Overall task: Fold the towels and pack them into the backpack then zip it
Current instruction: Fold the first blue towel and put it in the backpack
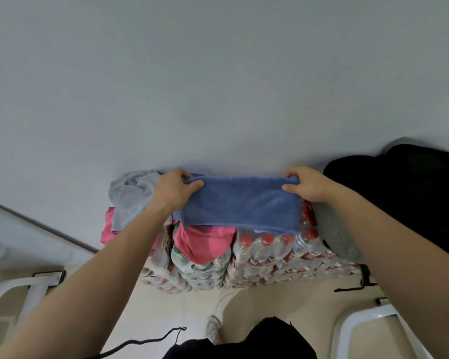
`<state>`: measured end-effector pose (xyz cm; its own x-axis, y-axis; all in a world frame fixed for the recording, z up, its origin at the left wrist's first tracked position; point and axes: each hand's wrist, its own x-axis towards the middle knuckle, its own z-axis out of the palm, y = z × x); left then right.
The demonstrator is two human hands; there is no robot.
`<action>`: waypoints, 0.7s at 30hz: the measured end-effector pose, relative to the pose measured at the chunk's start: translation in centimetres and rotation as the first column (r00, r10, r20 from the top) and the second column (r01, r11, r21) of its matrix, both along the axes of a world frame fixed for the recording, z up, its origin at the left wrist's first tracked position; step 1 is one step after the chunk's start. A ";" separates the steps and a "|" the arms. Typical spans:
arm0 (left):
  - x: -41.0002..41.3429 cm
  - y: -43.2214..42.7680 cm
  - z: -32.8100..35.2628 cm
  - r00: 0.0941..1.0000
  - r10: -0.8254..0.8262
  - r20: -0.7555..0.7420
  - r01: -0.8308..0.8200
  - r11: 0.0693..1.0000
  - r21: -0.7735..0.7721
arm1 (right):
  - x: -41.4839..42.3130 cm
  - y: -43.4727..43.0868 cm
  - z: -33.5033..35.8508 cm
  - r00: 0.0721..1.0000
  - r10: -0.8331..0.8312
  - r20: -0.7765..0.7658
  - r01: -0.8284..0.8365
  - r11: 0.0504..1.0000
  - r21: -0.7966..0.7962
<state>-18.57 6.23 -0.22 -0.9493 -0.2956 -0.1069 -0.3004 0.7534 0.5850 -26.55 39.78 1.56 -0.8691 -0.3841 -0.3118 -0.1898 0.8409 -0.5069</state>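
Observation:
A blue towel point(240, 204), folded into a wide band, hangs in front of me above stacked packs of water bottles. My left hand point(175, 189) pinches its upper left corner, thumb in front. My right hand point(306, 183) pinches the upper right corner the same way. A crumpled grey towel point(130, 196) lies at the left on the bottles, and a pink towel point(202, 244) lies under the blue one. The black backpack point(405, 193) sits at the right against the wall; I cannot see its opening or zip.
The shrink-wrapped water bottles point(267, 257) with red caps stand against a plain grey wall. White chair frames stand at the lower left point(24, 286) and lower right point(360, 330). A black strap point(355, 287) trails on the beige floor, and my shoe point(214, 329) shows below.

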 end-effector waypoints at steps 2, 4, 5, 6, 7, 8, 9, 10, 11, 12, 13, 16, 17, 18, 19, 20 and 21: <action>-1.1 -0.2 0.9 0.996 0.081 -0.040 -0.078 0.994 0.072 | 0.6 0.1 -0.5 0.998 -0.001 0.059 0.004 0.999 -0.048; -2.3 0.2 1.4 0.993 0.108 -0.044 -0.103 0.991 0.089 | 0.9 0.3 -1.8 0.996 -0.038 0.082 0.042 0.998 -0.055; -2.9 0.7 1.2 0.995 0.099 -0.026 -0.097 0.993 0.069 | 1.0 0.3 -2.6 0.995 -0.062 0.084 0.064 0.998 -0.021; -3.6 1.2 0.8 0.997 0.079 -0.003 -0.078 0.996 0.044 | 0.9 0.3 -3.8 0.993 -0.087 0.085 0.086 0.996 0.011; -4.1 1.9 0.2 0.999 0.051 0.019 -0.051 0.998 0.019 | 0.9 0.3 -4.9 0.990 -0.114 0.083 0.108 0.992 0.071; -4.6 2.6 -0.6 0.999 0.023 0.042 -0.023 1.000 0.000 | 1.0 0.2 -5.9 0.988 -0.131 0.078 0.120 0.984 0.129; -4.8 3.2 -1.4 0.998 0.001 0.069 -0.001 1.000 -0.003 | 1.1 -0.2 -6.8 0.989 -0.141 0.054 0.127 0.971 0.203; -4.9 3.7 -2.2 0.995 -0.011 0.101 0.011 1.000 0.002 | 1.4 -0.6 -7.6 0.992 -0.125 0.017 0.115 0.950 0.289; -4.8 4.0 -2.9 0.991 -0.014 0.132 0.016 1.000 -0.011 | 1.9 -1.2 -8.1 0.993 -0.094 -0.070 0.113 0.929 0.353; -4.7 4.3 -3.5 0.988 -0.019 0.155 0.027 0.998 -0.049 | 2.4 -1.8 -8.6 0.982 -0.033 -0.184 0.101 0.921 0.376; -4.4 4.5 -4.1 0.984 -0.027 0.174 0.046 0.993 -0.105 | 2.9 -2.6 -8.9 0.959 0.048 -0.279 0.059 0.929 0.365; -3.6 4.8 -5.5 0.977 -0.012 0.214 0.070 0.961 -0.266 | 3.4 -4.8 -10.4 0.885 0.245 -0.395 -0.141 0.951 0.275; -3.5 4.8 -5.7 0.974 0.021 0.224 0.048 0.953 -0.299 | 3.3 -5.3 -11.0 0.879 0.274 -0.390 -0.180 0.948 0.261; -3.5 4.8 -5.9 0.972 0.057 0.228 0.019 0.948 -0.319 | 3.2 -5.6 -11.7 0.881 0.292 -0.371 -0.202 0.944 0.262; -3.5 4.9 -5.9 0.969 0.091 0.229 -0.010 0.944 -0.330 | 3.2 -5.8 -12.4 0.893 0.298 -0.337 -0.211 0.939 0.271; -3.7 5.1 -5.8 0.966 0.116 0.231 -0.031 0.939 -0.342 | 3.3 -5.9 -13.0 0.909 0.300 -0.290 -0.219 0.935 0.279; -3.8 5.2 -5.8 0.962 0.134 0.238 -0.043 0.935 -0.352 | 3.3 -5.9 -13.7 0.922 0.302 -0.240 -0.231 0.931 0.284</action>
